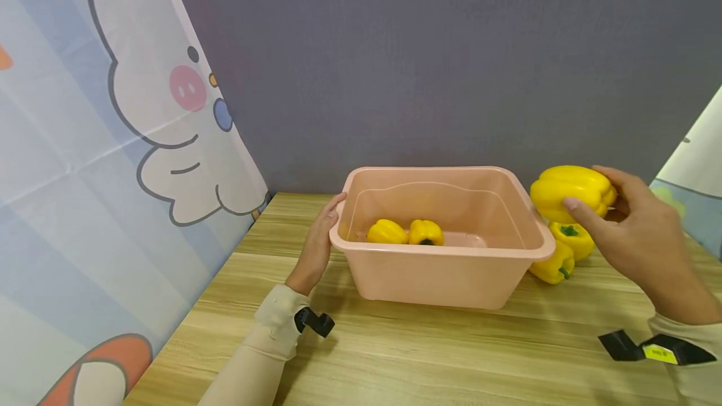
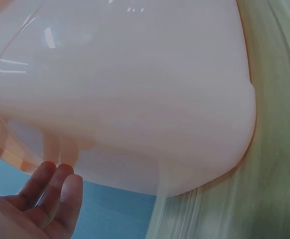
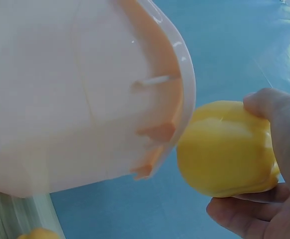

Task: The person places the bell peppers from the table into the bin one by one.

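Note:
My left hand grips the left rim of a pink plastic basin. In the left wrist view its fingertips touch the outer wall below the rim. My right hand holds a yellow bell pepper between thumb and fingers, raised beside the basin's right rim. The right wrist view shows that pepper right at the rim. Inside the basin lie two yellow bell peppers, one at left and the other beside it.
Two more yellow bell peppers, one in front and one behind, rest on the wooden table right of the basin. A dark grey panel rises behind. A cartoon-print curtain hangs along the left side.

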Demonstrator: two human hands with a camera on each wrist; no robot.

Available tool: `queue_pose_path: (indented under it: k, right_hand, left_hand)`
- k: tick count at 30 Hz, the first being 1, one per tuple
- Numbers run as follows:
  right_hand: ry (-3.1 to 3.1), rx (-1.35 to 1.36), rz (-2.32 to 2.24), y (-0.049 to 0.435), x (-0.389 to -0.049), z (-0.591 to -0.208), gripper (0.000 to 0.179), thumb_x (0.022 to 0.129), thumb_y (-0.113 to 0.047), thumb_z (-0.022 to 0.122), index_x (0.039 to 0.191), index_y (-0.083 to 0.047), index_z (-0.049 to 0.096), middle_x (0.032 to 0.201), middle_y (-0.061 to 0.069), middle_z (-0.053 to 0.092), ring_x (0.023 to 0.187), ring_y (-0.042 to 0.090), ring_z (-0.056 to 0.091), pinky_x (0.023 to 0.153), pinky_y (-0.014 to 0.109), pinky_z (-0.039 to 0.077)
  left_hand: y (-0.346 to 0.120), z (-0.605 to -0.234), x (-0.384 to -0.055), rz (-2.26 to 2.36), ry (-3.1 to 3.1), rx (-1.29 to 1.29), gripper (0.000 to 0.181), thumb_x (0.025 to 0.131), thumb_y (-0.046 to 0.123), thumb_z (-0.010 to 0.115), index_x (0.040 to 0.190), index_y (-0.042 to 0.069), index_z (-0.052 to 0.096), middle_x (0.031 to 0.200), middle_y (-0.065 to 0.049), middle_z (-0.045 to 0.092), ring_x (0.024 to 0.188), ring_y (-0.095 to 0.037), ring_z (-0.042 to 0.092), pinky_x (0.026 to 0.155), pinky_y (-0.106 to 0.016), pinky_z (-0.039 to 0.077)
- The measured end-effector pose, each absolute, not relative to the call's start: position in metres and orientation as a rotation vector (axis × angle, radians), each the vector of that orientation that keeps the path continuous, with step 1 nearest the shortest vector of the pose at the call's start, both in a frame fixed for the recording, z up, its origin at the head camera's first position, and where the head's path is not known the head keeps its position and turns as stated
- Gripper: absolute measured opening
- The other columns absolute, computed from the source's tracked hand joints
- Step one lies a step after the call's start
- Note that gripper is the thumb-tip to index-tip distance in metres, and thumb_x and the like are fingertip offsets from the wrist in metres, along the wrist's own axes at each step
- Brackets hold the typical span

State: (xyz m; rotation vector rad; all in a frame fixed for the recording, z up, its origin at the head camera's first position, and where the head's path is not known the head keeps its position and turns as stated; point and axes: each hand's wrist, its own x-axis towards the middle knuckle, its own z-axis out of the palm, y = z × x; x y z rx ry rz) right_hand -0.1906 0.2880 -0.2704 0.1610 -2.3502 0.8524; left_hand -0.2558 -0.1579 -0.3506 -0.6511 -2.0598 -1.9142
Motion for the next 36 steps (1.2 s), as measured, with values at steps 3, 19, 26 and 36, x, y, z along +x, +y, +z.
queue_pose_path:
  k: [3, 19, 26, 36]
  right_hand:
    - [-2.333, 0.168, 0.853, 0.286, -0.191, -0.272, 0.072, 0.094, -0.028, 0.070, 0.152, -0.001, 0.037, 0.123, 0.035, 0.053, 0.079, -0.022, 0.038, 0.062, -0.001, 0.034]
    - [-2.219, 0.274, 0.959, 0.278, -0.194, -0.275, 0.067, 0.090, -0.016, 0.075, 0.148, -0.002, 0.045, 0.123, 0.031, 0.057, 0.083, -0.019, 0.048, 0.071, -0.001, 0.038]
    - [-2.199, 0.288, 0.997, 0.273, -0.194, -0.277, 0.066, 0.089, -0.014, 0.075, 0.148, -0.003, 0.046, 0.125, 0.031, 0.057, 0.086, -0.018, 0.051, 0.073, 0.000, 0.039]
    - [-2.150, 0.322, 1.052, 0.269, -0.193, -0.275, 0.064, 0.088, -0.009, 0.076, 0.146, -0.004, 0.049, 0.115, -0.017, 0.053, 0.090, -0.010, 0.056, 0.075, 0.002, 0.042]
  left_hand:
    - [-0.158, -0.350, -0.256, -1.919, -2.061, -0.656, 0.053, 0.106, 0.040, 0.036, 0.153, 0.016, 0.040, 0.158, -0.001, 0.036, 0.140, -0.025, 0.038, 0.111, -0.051, 0.031]
    - [-0.160, -0.351, -0.257, -1.902, -2.106, -0.632, 0.052, 0.106, 0.042, 0.037, 0.154, 0.021, 0.040, 0.157, 0.002, 0.035, 0.136, -0.026, 0.042, 0.107, -0.052, 0.036]
    - [-0.162, -0.350, -0.257, -1.895, -2.142, -0.598, 0.053, 0.104, 0.043, 0.038, 0.154, 0.023, 0.040, 0.154, -0.003, 0.039, 0.128, -0.030, 0.049, 0.096, -0.044, 0.046]
    - [-0.165, -0.343, -0.255, -1.962, -2.168, -0.555, 0.052, 0.102, 0.041, 0.042, 0.153, 0.026, 0.041, 0.147, -0.009, 0.047, 0.119, -0.031, 0.054, 0.085, -0.039, 0.050]
